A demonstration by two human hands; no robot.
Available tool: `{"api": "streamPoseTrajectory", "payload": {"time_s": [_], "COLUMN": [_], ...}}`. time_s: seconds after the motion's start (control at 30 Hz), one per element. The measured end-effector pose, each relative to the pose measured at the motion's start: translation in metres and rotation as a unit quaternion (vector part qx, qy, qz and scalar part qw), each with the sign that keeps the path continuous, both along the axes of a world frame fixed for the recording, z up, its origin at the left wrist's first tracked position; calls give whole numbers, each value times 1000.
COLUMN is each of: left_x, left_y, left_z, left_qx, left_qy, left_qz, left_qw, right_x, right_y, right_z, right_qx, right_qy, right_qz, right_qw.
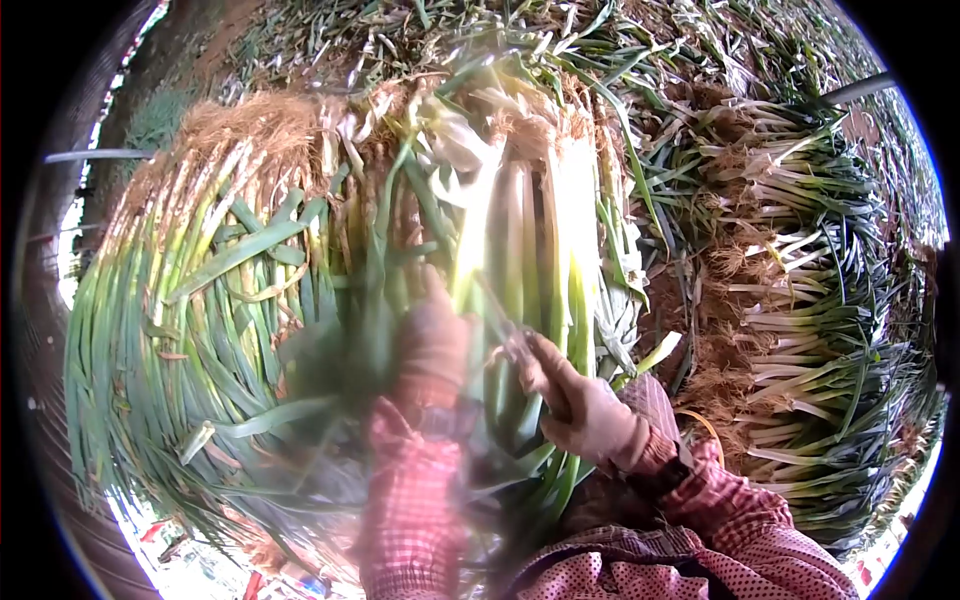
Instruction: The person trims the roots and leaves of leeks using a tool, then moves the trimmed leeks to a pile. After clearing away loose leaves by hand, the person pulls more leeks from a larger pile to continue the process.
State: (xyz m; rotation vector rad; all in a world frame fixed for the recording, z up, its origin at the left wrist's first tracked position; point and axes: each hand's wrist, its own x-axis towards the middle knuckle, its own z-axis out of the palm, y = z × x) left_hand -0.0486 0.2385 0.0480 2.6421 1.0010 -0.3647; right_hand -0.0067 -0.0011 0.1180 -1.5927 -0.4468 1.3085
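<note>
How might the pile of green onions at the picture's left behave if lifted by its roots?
The green onions look straight near the roots, so probably stiffish there. Their long leaves bend and splay, so would likely droop. The loose leaf lying across might slide off.

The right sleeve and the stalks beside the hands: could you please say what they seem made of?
The right sleeve: woven cloth, probably matte cotton or a blend, given its checks and soft folds.
The stalks: plant matter, smooth and seemingly glossy, given pale shafts, green leaves and roots.
</note>
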Motion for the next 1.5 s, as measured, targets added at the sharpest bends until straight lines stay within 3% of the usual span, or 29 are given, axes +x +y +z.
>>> {"api": "streamPoseTrajectory", "payload": {"time_s": [0.07, 0.1, 0.17, 0.3, 0.5, 0.53, 0.6, 0.7, 0.77, 0.8, 0.83, 0.87, 0.93, 1.03, 1.1, 1.13, 1.17, 1.2, 1.27, 1.3, 1.37, 1.47, 1.5], "left_x": [12, 19, 6, 3, -12, 2, 1, 19, 4, 8, 19, 29, 58, 96, 106, 102, 90, 77, 43, 30, 1, -45, -59], "left_y": [2, 0, 6, 20, 65, 61, 72, 53, 67, 67, 75, 83, 98, 93, 106, 113, 91, 57, -19, -47, -56, -10, 13], "left_z": [21, 31, 12, 24, 11, 36, 27, 71, 55, 63, 77, 91, 122, 165, 148, 115, 76, 52, 30, 24, -7, -24, -41], "left_qx": [-23, -54, -27, -173, -411, -437, -463, -541, -550, -537, -530, -522, -617, -449, -487, -568, -449, -486, -209, -79, -142, -95, -150], "left_qy": [31, 54, -41, -8, -98, -58, -43, -6, -33, -50, -81, -113, -215, -304, -220, -168, -146, -111, -82, -82, 46, -176, -223], "left_qz": [-6, -4, -56, 27, 97, 138, 185, 289, 289, 342, 312, 282, 294, 199, 157, 124, 73, 97, -134, -238, -278, -165, 30], "left_qw": [999, 997, 997, 985, 901, 887, 866, 789, 783, 769, 784, 797, 697, 817, 830, 796, 878, 861, 965, 965, 949, 966, 963], "right_x": [-4, 5, 12, 83, 79, 75, 92, 111, 119, 120, 111, 106, 96, 77, 88, 91, 94, 96, 93, 89, 90, 77, 83], "right_y": [0, 5, 22, 77, 65, 64, 74, 92, 97, 99, 100, 86, 61, 31, 15, 12, 10, 8, 14, 23, 39, 58, 68], "right_z": [8, 8, -26, -79, -62, -60, -68, -92, -105, -113, -120, -86, -13, -36, -46, -45, -43, -29, -25, -38, -56, -56, -9], "right_qx": [30, 0, 31, 2, -5, -3, 8, -12, -24, -22, -6, 0, 7, 78, 100, 100, 101, 104, 127, 142, 86, -7, -66], "right_qy": [-25, 31, -49, -93, -42, -29, -30, -39, -66, -95, -152, -109, -24, -45, -71, -61, -51, 5, -90, -131, -137, -93, -1], "right_qz": [30, 48, -49, -121, -60, -65, -66, -60, -59, -50, -22, 23, 113, -41, -165, -176, -187, -152, -5, -8, 25, 173, 255], "right_qw": [999, 998, 997, 988, 997, 997, 997, 997, 996, 994, 988, 994, 993, 995, 979, 977, 976, 983, 988, 981, 987, 980, 965]}}
